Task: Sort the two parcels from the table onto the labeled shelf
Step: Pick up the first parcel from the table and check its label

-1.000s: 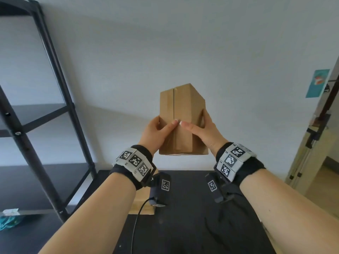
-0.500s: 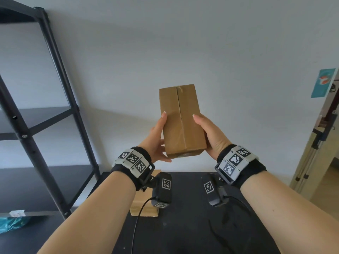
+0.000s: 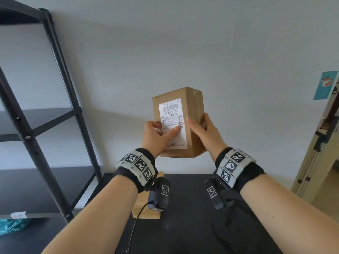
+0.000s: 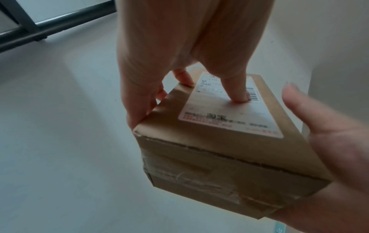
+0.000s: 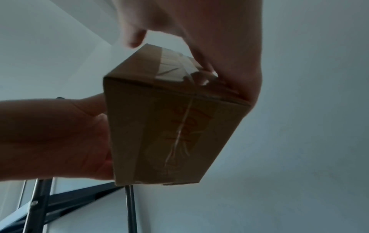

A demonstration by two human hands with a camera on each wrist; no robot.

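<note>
A brown box is held up in the air in front of the wall, well above the far edge of the black surface, standing on end with its long axis nearly upright and its white label turned toward the person. The left hand grips the box's left side, its fingers curled round the far edge and its thumb pressed flat on the label. The right hand clasps the right side, thumb on the front face and fingers wrapped behind, as the right wrist view also shows. So both sets of fingers are closed on the same box, one on each long side, and neither hand is free.

The shelf stands to the person's left, its black uprights and boards just beside the left edge of the surface. A small white tag sits on the front edge of the lowest board in view; its print is too small to read. The left hand is the nearer one to the shelf, so the box would likely travel leftward, left side leading.

A second box lies on the surface near its far left corner, mostly hidden behind the left wrist.

With the label facing the person, this looks like the reading step, before a board is chosen. Neither box is on the shelf yet, so the sorting seems to be at an early stage.
</note>
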